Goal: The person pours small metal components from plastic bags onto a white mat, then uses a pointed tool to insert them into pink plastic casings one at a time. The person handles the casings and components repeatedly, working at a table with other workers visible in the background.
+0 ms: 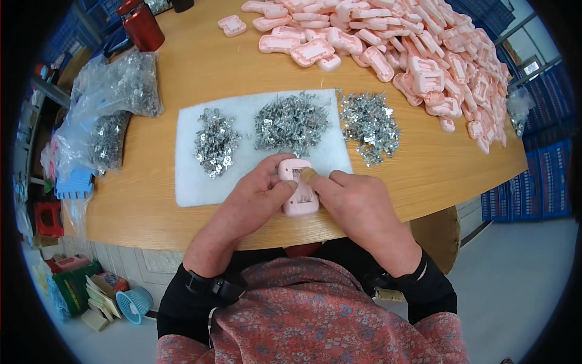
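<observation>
A pale pink plastic housing [301,207] with an open battery compartment stands out at the table's near edge. My left hand [254,197] is closed around its left side, thumb on the front by the compartment. My right hand [357,203] has curled fingers pressed to the upper right of the compartment; a tan cover wraps one fingertip. Whatever small part those fingers may pinch is hidden. Just beyond my hands lies a white foam pad [188,191], bearing a left heap of small metal clips [216,142] and a middle heap of metal pieces [292,121].
Another metal heap [370,127] lies right of the pad. A big pile of pink housings [424,79] covers the far right, with one loose housing [232,25] apart from it. Plastic bags of metal parts [112,109] and a red flask [142,27] are at left.
</observation>
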Action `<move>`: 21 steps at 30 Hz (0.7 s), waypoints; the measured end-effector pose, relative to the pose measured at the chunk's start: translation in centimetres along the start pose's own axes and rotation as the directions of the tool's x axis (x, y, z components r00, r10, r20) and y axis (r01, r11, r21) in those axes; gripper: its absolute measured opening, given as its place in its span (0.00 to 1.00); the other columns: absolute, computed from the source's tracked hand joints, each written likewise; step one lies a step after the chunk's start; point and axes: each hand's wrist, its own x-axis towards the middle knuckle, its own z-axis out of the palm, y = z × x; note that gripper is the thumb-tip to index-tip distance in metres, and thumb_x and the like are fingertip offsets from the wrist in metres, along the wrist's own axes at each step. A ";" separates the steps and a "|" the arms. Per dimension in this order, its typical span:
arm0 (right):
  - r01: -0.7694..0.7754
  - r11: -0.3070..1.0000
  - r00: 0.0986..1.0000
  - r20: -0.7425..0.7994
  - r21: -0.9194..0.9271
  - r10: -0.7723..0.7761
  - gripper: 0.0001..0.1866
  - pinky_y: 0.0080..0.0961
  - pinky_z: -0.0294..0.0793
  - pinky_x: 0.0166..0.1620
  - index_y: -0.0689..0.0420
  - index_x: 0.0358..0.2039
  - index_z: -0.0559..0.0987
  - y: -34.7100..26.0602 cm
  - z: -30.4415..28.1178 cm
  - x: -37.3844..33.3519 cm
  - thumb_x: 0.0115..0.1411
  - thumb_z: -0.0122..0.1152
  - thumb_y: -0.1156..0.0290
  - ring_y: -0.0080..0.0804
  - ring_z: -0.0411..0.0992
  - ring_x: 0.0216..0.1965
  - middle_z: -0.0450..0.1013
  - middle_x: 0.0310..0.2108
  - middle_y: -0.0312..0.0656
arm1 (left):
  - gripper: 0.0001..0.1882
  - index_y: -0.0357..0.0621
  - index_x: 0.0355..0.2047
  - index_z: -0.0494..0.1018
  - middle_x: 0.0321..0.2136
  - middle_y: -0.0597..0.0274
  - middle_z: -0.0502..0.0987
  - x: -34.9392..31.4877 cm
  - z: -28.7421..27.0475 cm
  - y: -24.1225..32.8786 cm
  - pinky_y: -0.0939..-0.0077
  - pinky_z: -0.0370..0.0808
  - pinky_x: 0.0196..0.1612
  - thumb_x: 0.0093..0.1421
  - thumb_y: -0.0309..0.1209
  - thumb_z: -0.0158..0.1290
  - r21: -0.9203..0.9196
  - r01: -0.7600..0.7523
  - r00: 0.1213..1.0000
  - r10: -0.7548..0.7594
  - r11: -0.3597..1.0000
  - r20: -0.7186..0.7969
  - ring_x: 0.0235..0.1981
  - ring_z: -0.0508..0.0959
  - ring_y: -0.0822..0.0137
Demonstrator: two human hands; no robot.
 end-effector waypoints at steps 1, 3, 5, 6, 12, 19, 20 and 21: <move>0.007 1.000 1.000 -0.008 0.000 -0.007 0.15 0.36 0.74 0.27 0.52 0.44 0.79 0.2 0.2 -0.1 0.54 0.61 0.73 0.43 0.76 0.26 0.73 0.25 0.40 | 0.27 0.41 0.66 0.59 0.43 0.63 0.77 -0.1 0.1 0.4 0.78 0.75 0.46 0.67 0.24 0.46 0.001 0.014 1.000 -0.014 1.000 0.000 0.43 0.77 0.75; -0.105 0.983 0.994 -0.022 0.152 0.110 0.15 0.33 0.74 0.27 0.55 0.46 0.78 0.1 -0.1 -0.2 0.56 0.60 0.72 0.40 0.76 0.25 0.74 0.26 0.40 | 0.27 0.42 0.66 0.59 0.43 0.64 0.77 -0.3 0.4 0.7 0.79 0.75 0.45 0.66 0.24 0.47 -0.063 0.016 1.000 -0.017 0.998 -0.012 0.43 0.77 0.76; -0.320 0.838 0.938 0.023 0.442 0.346 0.17 0.29 0.73 0.27 0.58 0.49 0.77 -0.2 -0.4 -0.4 0.59 0.62 0.71 0.34 0.76 0.24 0.76 0.27 0.39 | 0.28 0.42 0.66 0.60 0.44 0.64 0.77 -0.6 0.5 1.0 0.79 0.75 0.45 0.65 0.23 0.46 -0.103 0.016 1.000 -0.017 0.995 -0.014 0.43 0.77 0.76; -0.342 0.755 0.923 0.051 0.559 0.381 0.17 0.26 0.72 0.28 0.59 0.50 0.76 0.2 0.1 -0.6 0.60 0.62 0.69 0.29 0.74 0.24 0.76 0.27 0.38 | 0.28 0.42 0.66 0.60 0.45 0.64 0.77 -0.8 0.7 1.3 0.79 0.75 0.45 0.65 0.23 0.46 -0.107 0.018 1.000 -0.018 0.994 0.003 0.42 0.77 0.76; -0.401 0.081 0.872 0.353 0.912 0.338 0.16 0.14 0.65 0.30 0.62 0.48 0.76 1.1 1.7 -0.5 0.65 0.62 0.65 0.11 0.65 0.26 0.71 0.24 0.27 | 0.27 0.40 0.66 0.58 0.44 0.61 0.77 -1.7 1.8 1.2 0.76 0.76 0.46 0.66 0.23 0.46 -0.215 0.019 0.990 0.013 0.976 0.143 0.43 0.78 0.74; -0.445 0.074 0.851 0.395 0.893 0.346 0.12 0.13 0.62 0.29 0.61 0.45 0.77 1.0 1.2 -1.2 0.65 0.60 0.67 0.10 0.62 0.26 0.71 0.26 0.26 | 0.22 0.38 0.62 0.64 0.45 0.61 0.77 -2.3 2.9 1.8 0.77 0.77 0.45 0.67 0.23 0.46 0.251 -0.158 0.987 0.158 0.955 0.019 0.43 0.78 0.74; -0.433 0.088 0.856 0.380 0.897 0.350 0.12 0.13 0.62 0.30 0.61 0.44 0.78 0.9 1.2 -1.2 0.65 0.60 0.68 0.10 0.62 0.26 0.71 0.26 0.26 | 0.22 0.38 0.61 0.65 0.45 0.60 0.77 -2.3 2.9 1.7 0.75 0.77 0.45 0.67 0.23 0.46 0.351 -0.189 0.980 0.196 0.917 0.016 0.44 0.78 0.74; -0.421 0.102 0.862 0.362 0.901 0.355 0.11 0.13 0.62 0.30 0.61 0.44 0.78 0.7 1.2 -1.1 0.65 0.60 0.68 0.10 0.62 0.27 0.71 0.26 0.27 | 0.21 0.38 0.60 0.65 0.45 0.59 0.77 -2.3 2.9 1.5 0.74 0.77 0.45 0.67 0.23 0.46 0.447 -0.218 0.972 0.235 0.868 0.017 0.45 0.78 0.73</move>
